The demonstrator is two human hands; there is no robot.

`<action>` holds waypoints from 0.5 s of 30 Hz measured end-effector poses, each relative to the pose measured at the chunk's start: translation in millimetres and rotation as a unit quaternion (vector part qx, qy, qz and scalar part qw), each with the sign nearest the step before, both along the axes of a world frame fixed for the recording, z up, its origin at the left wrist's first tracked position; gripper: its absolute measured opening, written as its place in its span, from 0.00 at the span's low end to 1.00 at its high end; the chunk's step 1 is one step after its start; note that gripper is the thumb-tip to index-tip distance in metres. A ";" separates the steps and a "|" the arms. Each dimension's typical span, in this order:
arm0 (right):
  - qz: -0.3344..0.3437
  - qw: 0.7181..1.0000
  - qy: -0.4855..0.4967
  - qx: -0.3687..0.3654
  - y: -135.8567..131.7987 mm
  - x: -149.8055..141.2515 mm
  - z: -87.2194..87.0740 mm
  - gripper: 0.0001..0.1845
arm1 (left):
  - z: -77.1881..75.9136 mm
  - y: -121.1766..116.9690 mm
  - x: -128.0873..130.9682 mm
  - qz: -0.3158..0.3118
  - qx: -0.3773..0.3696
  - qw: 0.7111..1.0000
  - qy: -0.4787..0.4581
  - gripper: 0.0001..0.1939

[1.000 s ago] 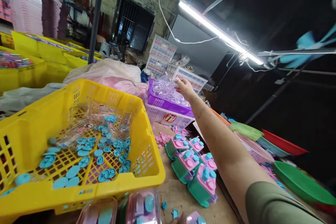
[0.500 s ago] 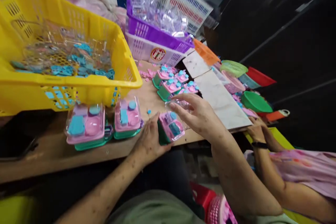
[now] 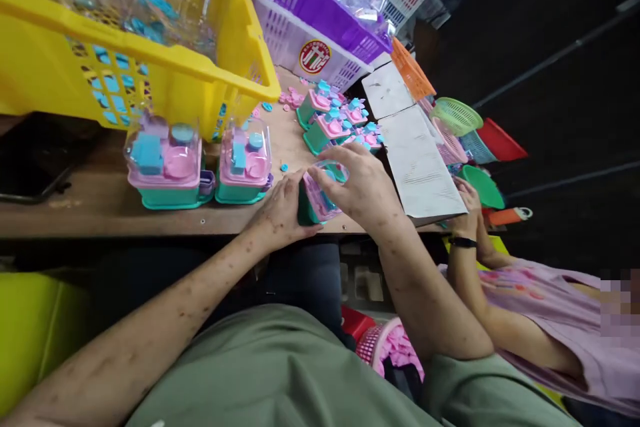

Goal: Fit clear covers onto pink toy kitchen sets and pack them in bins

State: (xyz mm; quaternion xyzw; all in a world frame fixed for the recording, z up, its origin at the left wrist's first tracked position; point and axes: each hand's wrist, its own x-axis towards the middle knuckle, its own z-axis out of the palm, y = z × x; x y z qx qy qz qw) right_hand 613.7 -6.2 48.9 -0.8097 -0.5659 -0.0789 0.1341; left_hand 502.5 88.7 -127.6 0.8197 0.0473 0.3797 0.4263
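Note:
My left hand (image 3: 283, 213) is closed around the side of a small pink and green plastic toy box (image 3: 316, 203) at the table's front edge, tilting it. With my right hand (image 3: 363, 190) I pinch a clear plastic cover (image 3: 336, 170) over the top of that box; its lower rim is partly hidden by my fingers. To the left stand two similar toy boxes, one larger in view (image 3: 170, 170) and one nearer my hand (image 3: 245, 163), each under a clear cover. Farther back sit several uncovered toy boxes (image 3: 330, 127) with blue and pink pieces on top.
A yellow crate (image 3: 165, 57) of clear covers and blue pieces stands at left, behind a phone (image 3: 35, 160). Purple (image 3: 320, 3) and white (image 3: 285, 30) baskets are stacked at the back. At right, a co-worker's hands (image 3: 467, 203) are near a green basin (image 3: 483, 187).
My right hand has come down and left, bringing the clear cover onto the tilted toy box. My left hand still holds the box. The camera view has tipped downward.

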 end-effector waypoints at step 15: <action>0.046 0.997 0.033 0.046 2.2 13.3 -11.1 0.21 | 4.9 0.0 -1.1 -0.017 -0.023 1.000 0.004 0.61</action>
